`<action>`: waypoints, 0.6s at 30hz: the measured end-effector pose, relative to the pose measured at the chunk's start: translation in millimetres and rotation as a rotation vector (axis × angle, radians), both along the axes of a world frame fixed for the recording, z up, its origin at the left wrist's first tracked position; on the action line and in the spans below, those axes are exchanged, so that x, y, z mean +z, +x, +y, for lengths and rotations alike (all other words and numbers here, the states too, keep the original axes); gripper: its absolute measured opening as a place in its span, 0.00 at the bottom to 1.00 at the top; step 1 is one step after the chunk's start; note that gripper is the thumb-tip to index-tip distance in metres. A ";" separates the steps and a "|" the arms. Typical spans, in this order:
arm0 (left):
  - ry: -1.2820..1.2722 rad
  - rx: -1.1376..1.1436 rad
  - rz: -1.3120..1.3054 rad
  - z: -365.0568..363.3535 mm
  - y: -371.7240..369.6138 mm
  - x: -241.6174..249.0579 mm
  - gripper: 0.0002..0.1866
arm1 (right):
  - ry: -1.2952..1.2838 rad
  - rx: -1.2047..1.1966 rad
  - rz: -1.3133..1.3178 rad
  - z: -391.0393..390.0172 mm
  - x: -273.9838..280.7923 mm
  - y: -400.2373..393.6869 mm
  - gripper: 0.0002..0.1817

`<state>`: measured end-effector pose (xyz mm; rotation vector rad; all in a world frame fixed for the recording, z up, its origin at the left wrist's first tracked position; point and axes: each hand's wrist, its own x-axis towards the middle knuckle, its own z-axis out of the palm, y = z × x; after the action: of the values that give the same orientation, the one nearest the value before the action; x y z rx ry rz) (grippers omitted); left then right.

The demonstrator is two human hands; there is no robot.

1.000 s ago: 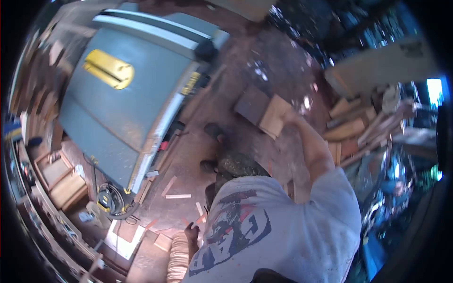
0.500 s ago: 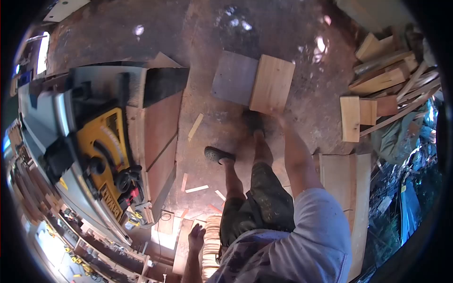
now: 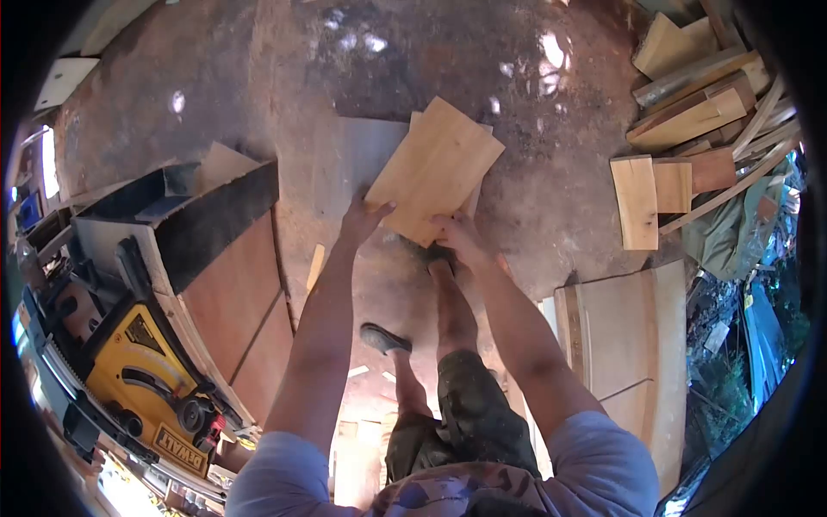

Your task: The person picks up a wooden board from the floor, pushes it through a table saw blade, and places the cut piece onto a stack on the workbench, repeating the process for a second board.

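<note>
A light rectangular wooden board (image 3: 441, 164) is held out in front of me, turned at a slant. My left hand (image 3: 366, 218) grips its lower left edge, and my right hand (image 3: 458, 235) grips its bottom corner. Beneath it, part of another light board (image 3: 473, 200) shows at the right edge. A greyish flat panel (image 3: 351, 159) lies on the floor to the left, partly covered by the held board.
A yellow table saw (image 3: 155, 379) and a wooden box (image 3: 241, 293) stand at the left. Wood offcuts (image 3: 633, 202) are piled at the right. Large panels (image 3: 620, 327) lie at the lower right. A thin strip (image 3: 315, 267) is on the floor.
My left hand has come up from the lower left to the board. The board in my hands is now raised and slanted. The whole view has shifted.
</note>
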<state>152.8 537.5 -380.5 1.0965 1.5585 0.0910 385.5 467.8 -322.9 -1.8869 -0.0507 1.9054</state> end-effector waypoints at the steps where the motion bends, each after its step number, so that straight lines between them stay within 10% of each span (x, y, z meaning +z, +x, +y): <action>1: -0.193 0.315 -0.211 12.4 3.6 37.0 0.47 | -0.026 -0.052 0.027 6.5 -1.2 -2.4 0.34; 7: 0.025 0.374 -0.029 -16.3 10.7 160.6 0.39 | 0.205 -0.240 0.175 -38.6 54.5 -12.3 0.41; 9: -0.094 0.624 -0.059 -23.4 -0.9 240.0 0.34 | 0.164 -0.080 0.170 -41.4 127.9 9.3 0.48; 12: -0.325 0.884 -0.327 -70.9 -49.0 334.3 0.26 | 0.819 0.844 -0.543 -46.8 185.9 43.5 0.51; 15: -0.570 1.002 -0.687 -143.9 -119.2 419.4 0.21 | 1.029 0.877 -0.507 -21.4 243.6 34.3 0.49; 18: -0.682 1.042 -0.957 -219.2 -154.3 491.0 0.21 | 0.462 0.377 0.505 17.5 275.6 2.6 0.56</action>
<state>-1.5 318.3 110.5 -0.3731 0.9659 0.6304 388.1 485.3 -47.3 -1.1163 -0.6630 2.3122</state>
